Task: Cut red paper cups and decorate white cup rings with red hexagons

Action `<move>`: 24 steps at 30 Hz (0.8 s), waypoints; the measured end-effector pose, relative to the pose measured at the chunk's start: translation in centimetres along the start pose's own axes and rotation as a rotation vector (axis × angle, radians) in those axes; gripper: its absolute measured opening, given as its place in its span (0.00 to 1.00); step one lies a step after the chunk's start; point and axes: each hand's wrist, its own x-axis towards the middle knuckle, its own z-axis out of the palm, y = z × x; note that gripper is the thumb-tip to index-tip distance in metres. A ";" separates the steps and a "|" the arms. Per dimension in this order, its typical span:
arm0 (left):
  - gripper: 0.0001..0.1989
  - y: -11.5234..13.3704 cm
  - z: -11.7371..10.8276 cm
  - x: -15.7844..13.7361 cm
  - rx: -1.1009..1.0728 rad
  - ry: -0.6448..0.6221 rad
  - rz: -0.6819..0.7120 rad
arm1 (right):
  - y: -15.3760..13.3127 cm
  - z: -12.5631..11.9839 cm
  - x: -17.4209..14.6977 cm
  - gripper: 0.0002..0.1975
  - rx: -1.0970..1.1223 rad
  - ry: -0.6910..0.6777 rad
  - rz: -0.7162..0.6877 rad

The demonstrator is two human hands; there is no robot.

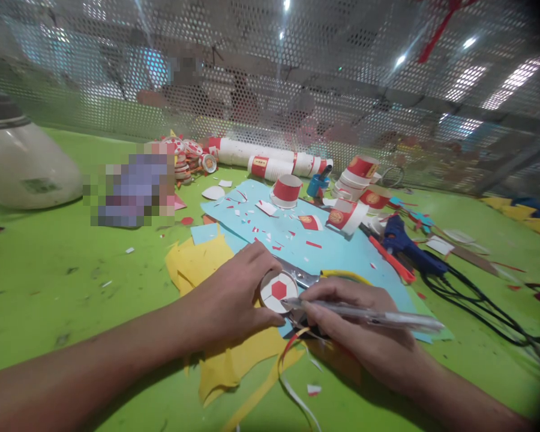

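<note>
A small round white disc (289, 284), perhaps a paper cup's base, bears a red hexagon (279, 291) at its centre and a thin dark line running out from it. My left hand (243, 294) grips the disc by its rim, thumb below and fingers above. Between the fingertips of my right hand (357, 312) is a clear pen (387, 315), its tip on the disc's right part. Scissors (299, 275) with yellow handles lie just behind the disc. Yellow paper (234, 360) and light blue paper (342, 261) spread beneath my hands.
Cut paper cups (285, 192) and red and white scraps lie on the blue sheet. A blue glue gun (409, 246) with a black cord lies at right. Stacked cups (256, 153) lie along the perforated screen (252, 78). A large pale rounded object (22, 162) stands at left.
</note>
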 end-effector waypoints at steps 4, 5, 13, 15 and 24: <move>0.17 -0.1 0.0 0.0 0.010 -0.007 -0.002 | -0.2 0.0 0.1 0.07 0.024 -0.008 0.005; 0.17 -0.1 0.0 0.0 0.013 -0.006 -0.002 | -0.2 0.0 0.1 0.07 0.028 -0.012 0.006; 0.16 0.1 -0.1 0.1 0.034 -0.014 0.007 | 0.1 -0.2 0.1 0.07 -0.067 0.007 -0.059; 0.17 0.1 -0.2 0.1 0.038 -0.015 0.015 | 0.0 -0.2 0.1 0.07 -0.073 0.000 -0.054; 0.17 0.0 -0.1 -0.1 0.038 -0.008 0.021 | -0.3 -0.3 0.2 0.07 -0.076 -0.017 -0.052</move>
